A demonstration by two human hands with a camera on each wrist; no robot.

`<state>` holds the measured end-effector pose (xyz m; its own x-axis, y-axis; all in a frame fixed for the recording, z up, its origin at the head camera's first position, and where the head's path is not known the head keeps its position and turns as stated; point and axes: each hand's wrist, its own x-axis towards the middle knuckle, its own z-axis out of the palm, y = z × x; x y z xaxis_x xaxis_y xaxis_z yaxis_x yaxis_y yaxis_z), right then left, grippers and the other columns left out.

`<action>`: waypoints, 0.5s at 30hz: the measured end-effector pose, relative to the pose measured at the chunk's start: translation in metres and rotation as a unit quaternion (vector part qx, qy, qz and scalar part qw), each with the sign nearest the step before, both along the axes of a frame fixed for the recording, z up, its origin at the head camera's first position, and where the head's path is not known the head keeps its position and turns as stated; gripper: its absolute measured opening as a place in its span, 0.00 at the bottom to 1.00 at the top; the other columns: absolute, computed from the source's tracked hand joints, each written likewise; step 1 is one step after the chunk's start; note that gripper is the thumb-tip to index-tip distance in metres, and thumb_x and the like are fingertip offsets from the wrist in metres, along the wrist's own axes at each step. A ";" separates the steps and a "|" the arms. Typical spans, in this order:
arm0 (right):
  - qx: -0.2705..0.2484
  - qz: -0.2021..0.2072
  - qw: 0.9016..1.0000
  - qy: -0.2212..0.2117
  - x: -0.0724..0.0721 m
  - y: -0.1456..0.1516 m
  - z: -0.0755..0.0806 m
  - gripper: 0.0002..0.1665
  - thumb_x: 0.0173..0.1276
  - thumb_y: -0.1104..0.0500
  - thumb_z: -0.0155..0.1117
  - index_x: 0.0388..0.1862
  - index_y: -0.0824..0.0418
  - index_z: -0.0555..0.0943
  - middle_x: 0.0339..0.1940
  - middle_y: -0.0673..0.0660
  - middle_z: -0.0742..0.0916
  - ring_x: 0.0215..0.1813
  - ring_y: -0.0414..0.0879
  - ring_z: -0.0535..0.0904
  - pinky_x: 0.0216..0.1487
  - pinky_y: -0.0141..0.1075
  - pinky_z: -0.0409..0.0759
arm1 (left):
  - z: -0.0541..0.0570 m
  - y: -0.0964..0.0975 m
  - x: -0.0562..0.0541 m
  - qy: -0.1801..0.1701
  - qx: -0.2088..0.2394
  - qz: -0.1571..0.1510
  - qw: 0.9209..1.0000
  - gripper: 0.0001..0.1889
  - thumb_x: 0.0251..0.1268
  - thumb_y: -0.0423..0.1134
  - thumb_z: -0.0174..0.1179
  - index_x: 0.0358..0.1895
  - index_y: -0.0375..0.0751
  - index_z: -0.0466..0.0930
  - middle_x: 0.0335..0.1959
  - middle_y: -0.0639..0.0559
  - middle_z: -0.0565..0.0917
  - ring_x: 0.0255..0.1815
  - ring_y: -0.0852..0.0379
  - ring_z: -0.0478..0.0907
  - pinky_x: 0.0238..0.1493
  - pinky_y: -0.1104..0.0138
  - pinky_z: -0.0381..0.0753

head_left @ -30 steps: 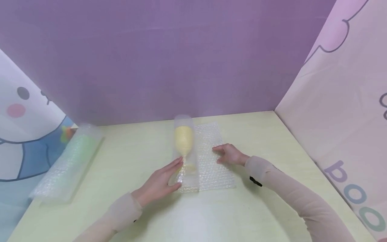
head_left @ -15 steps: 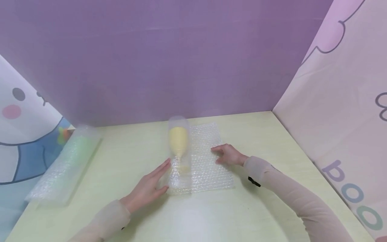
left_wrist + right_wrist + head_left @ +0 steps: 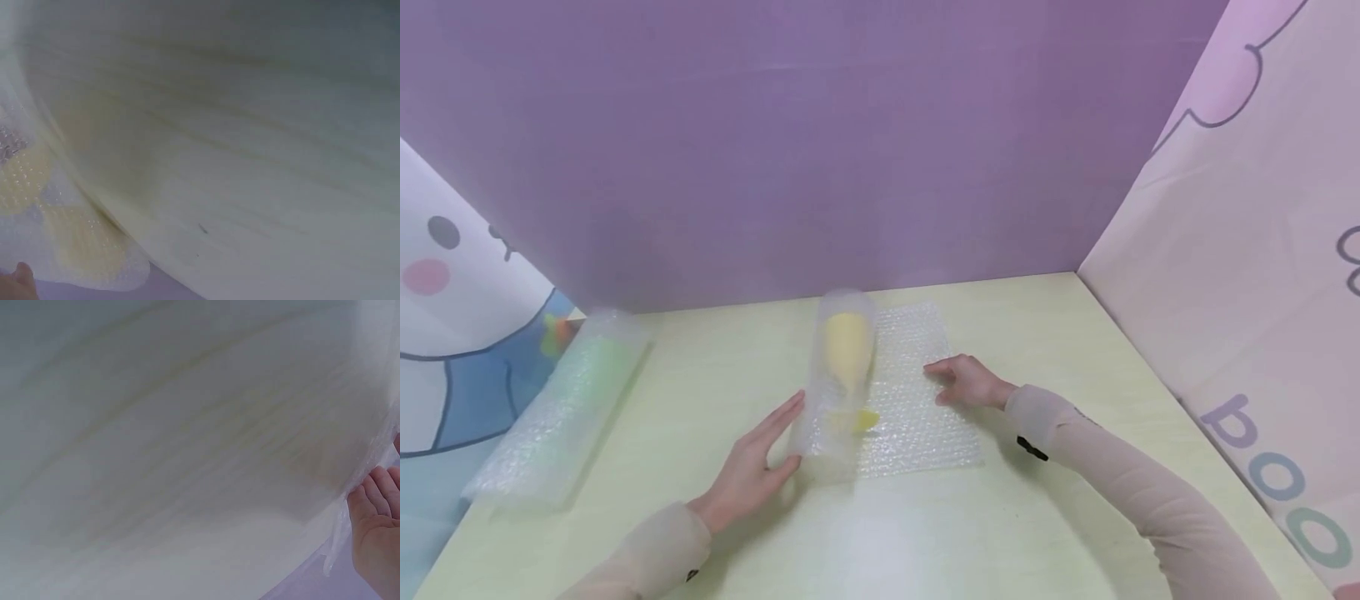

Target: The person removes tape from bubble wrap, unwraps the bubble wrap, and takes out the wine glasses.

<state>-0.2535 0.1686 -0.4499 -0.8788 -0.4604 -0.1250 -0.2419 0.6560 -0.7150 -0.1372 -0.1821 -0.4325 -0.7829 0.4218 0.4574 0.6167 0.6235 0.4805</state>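
Note:
In the head view a yellow stemmed goblet (image 3: 847, 346) lies mid-table under a cloudy layer of bubble wrap (image 3: 917, 425). Its stem and foot point toward me, and part of the foot shows brighter beyond the layer's edge. My left hand (image 3: 748, 475) lies along the left side of the wrap with straight fingers, the tips at its edge. On the right, my right hand (image 3: 970, 382) rests fingertips at the sheet's edge. The right wrist view shows straight fingers against the plastic. Only a fingertip of the left hand shows in the left wrist view, beside the wrapped yellow shape.
Another bubble-wrapped bundle (image 3: 568, 417), greenish inside, lies at the table's left edge. A small orange and green thing (image 3: 557, 333) sits partly behind it. Fabric panels border the pale table (image 3: 1037, 325) behind and on both sides.
My left hand has moved left and toward me. The goblet has shifted slightly left, and the layer over it now spreads farther left, baring part of the foot. My right hand has stayed nearly still.

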 end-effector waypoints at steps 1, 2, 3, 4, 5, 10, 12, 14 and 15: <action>0.000 -0.002 1.000 -0.002 0.000 0.000 0.000 0.35 0.51 0.67 0.69 0.60 0.66 0.72 0.63 0.61 0.74 0.66 0.56 0.67 0.68 0.46 0.64 | 0.000 -0.001 0.000 0.002 0.013 0.000 1.000 0.40 0.44 0.26 0.65 0.66 0.39 0.62 0.68 0.47 0.65 0.69 0.65 0.57 0.66 0.83 0.50; 0.001 -0.002 1.000 -0.001 0.000 0.000 0.001 0.35 0.51 0.67 0.69 0.60 0.66 0.72 0.63 0.61 0.74 0.66 0.56 0.67 0.67 0.46 0.65 | 0.000 -0.002 0.000 0.001 0.021 0.004 1.000 0.39 0.45 0.26 0.65 0.66 0.39 0.63 0.67 0.47 0.66 0.69 0.67 0.55 0.66 0.85 0.49; 0.001 -0.002 1.000 -0.002 0.000 0.000 0.001 0.35 0.51 0.67 0.69 0.60 0.66 0.71 0.63 0.61 0.74 0.66 0.56 0.67 0.67 0.46 0.64 | 0.000 -0.003 0.001 -0.001 0.028 0.010 1.000 0.38 0.46 0.26 0.65 0.66 0.40 0.63 0.67 0.47 0.66 0.68 0.69 0.55 0.65 0.86 0.50; 0.001 -0.002 1.000 -0.003 0.000 0.000 0.001 0.35 0.51 0.67 0.69 0.60 0.66 0.71 0.63 0.61 0.74 0.66 0.57 0.67 0.68 0.47 0.64 | 0.000 -0.004 0.001 -0.005 0.034 0.016 0.999 0.38 0.46 0.26 0.64 0.66 0.40 0.63 0.67 0.47 0.67 0.67 0.69 0.57 0.64 0.86 0.51; 0.001 -0.002 1.000 -0.003 0.000 0.001 0.001 0.35 0.51 0.67 0.69 0.60 0.66 0.72 0.63 0.61 0.74 0.66 0.57 0.67 0.68 0.47 0.64 | 0.001 -0.005 0.002 -0.010 0.037 0.025 0.999 0.37 0.47 0.26 0.64 0.66 0.41 0.63 0.67 0.48 0.67 0.67 0.68 0.58 0.64 0.86 0.52; 0.002 -0.002 1.000 -0.004 0.000 0.001 0.001 0.34 0.51 0.68 0.69 0.60 0.66 0.72 0.63 0.61 0.74 0.67 0.56 0.66 0.68 0.46 0.64 | 0.003 -0.016 0.003 -0.036 0.044 0.036 0.998 0.38 0.49 0.24 0.63 0.67 0.42 0.62 0.67 0.46 0.67 0.65 0.59 0.65 0.62 0.84 0.60; 0.001 0.003 1.000 -0.002 -0.001 0.000 0.002 0.34 0.51 0.68 0.69 0.60 0.67 0.71 0.63 0.62 0.74 0.67 0.57 0.66 0.68 0.47 0.64 | 0.004 -0.022 0.003 -0.046 0.052 0.023 0.997 0.39 0.47 0.22 0.63 0.67 0.41 0.62 0.66 0.43 0.67 0.64 0.53 0.67 0.61 0.78 0.66; 0.002 0.005 1.000 0.001 0.000 0.000 0.002 0.34 0.51 0.68 0.69 0.60 0.67 0.71 0.63 0.62 0.74 0.67 0.57 0.66 0.68 0.47 0.64 | 0.004 -0.028 0.004 -0.065 0.059 0.011 0.996 0.41 0.45 0.20 0.63 0.68 0.41 0.60 0.66 0.41 0.66 0.60 0.46 0.70 0.58 0.69 0.73; 0.003 0.004 1.000 0.002 0.000 0.000 0.003 0.34 0.51 0.68 0.69 0.60 0.67 0.72 0.63 0.62 0.74 0.67 0.57 0.66 0.68 0.47 0.64 | 0.004 -0.031 0.004 -0.076 0.063 0.008 0.995 0.41 0.45 0.20 0.63 0.68 0.42 0.60 0.66 0.41 0.66 0.59 0.43 0.71 0.56 0.64 0.74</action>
<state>-0.2537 0.1685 -0.4470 -0.8757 -0.4666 -0.1244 -0.2497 0.6581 -0.7104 -0.1331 -0.2131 -0.4287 -0.8536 0.3555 0.3808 0.5207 0.5618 0.6428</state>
